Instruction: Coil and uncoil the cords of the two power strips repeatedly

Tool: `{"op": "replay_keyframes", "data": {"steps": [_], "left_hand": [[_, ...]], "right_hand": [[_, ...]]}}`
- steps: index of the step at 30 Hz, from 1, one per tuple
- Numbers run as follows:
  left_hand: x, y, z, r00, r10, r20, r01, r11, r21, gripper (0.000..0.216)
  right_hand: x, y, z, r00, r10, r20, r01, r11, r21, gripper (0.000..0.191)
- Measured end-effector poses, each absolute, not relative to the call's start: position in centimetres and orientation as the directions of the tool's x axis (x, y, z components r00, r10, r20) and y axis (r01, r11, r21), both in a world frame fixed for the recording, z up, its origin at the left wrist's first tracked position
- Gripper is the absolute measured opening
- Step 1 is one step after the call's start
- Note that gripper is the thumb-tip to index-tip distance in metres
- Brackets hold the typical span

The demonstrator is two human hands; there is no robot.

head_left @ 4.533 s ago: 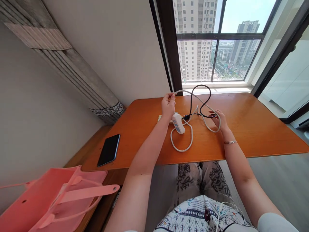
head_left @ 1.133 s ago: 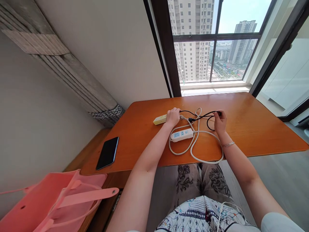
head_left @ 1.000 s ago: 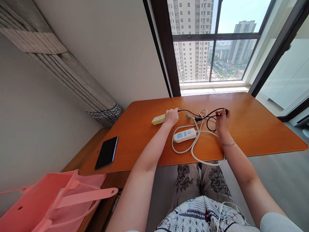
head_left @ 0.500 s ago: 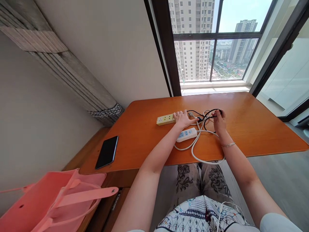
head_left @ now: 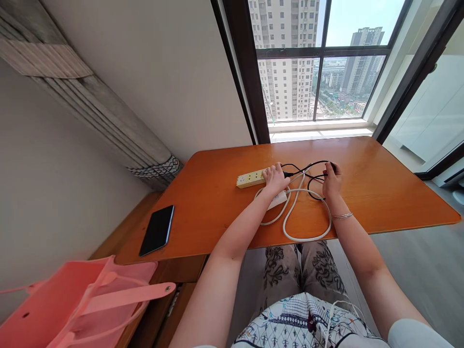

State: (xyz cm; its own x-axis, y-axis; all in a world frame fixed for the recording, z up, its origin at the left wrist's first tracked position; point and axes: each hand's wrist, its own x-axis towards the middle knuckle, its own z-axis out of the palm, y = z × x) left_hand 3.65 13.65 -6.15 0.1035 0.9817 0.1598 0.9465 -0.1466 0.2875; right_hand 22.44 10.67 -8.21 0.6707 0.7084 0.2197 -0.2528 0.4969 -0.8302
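Note:
On the orange table (head_left: 380,193) lie two power strips. My left hand (head_left: 275,179) rests closed on the right end of the yellow strip (head_left: 250,179), where its black cable (head_left: 311,184) leaves it. Just below that hand the white strip (head_left: 278,198) is mostly hidden; its white cord (head_left: 308,237) loops toward the table's near edge. My right hand (head_left: 331,180) is closed on the black cable, pinching it near its far bend.
A black phone (head_left: 157,230) lies at the table's left front corner. A pink tote bag (head_left: 83,304) stands at the lower left beside the table. A large window runs behind the table; a rolled grey mat (head_left: 108,121) leans against the left wall.
The white cord, earlier lifted by my left hand, now lies looped on the table. My left hand shifted onto the yellow strip's end, covering the white strip. My right hand keeps the black cable.

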Motion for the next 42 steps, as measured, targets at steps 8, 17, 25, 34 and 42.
{"op": "replay_keyframes", "data": {"steps": [8, 17, 25, 34, 42], "left_hand": [[2.9, 14.2, -5.7, 0.133, 0.965, 0.228, 0.926, -0.203, 0.32, 0.057], [2.5, 14.6, -6.1, 0.17, 0.955, 0.244, 0.941, -0.231, 0.247, 0.056], [2.7, 14.7, -6.6, 0.192, 0.958, 0.211, 0.955, -0.232, 0.187, 0.062], [2.9, 14.3, -7.2, 0.198, 0.963, 0.181, 0.966, -0.223, 0.13, 0.068], [1.9, 15.5, -6.5, 0.136, 0.969, 0.206, 0.966, -0.176, 0.188, 0.037]], "right_hand": [[21.8, 9.7, -7.6, 0.612, 0.694, 0.379, -0.058, 0.518, -0.853, 0.028], [21.9, 10.1, -7.5, 0.657, 0.695, 0.291, -0.327, 0.611, -0.721, 0.026], [23.9, 9.3, -5.4, 0.528, 0.839, 0.128, -0.747, 0.531, -0.399, 0.019], [26.2, 9.1, -4.7, 0.572, 0.811, 0.125, -0.762, 0.581, -0.287, 0.013], [29.0, 9.8, -5.2, 0.817, 0.549, 0.175, -0.446, 0.795, -0.411, 0.012]]}}
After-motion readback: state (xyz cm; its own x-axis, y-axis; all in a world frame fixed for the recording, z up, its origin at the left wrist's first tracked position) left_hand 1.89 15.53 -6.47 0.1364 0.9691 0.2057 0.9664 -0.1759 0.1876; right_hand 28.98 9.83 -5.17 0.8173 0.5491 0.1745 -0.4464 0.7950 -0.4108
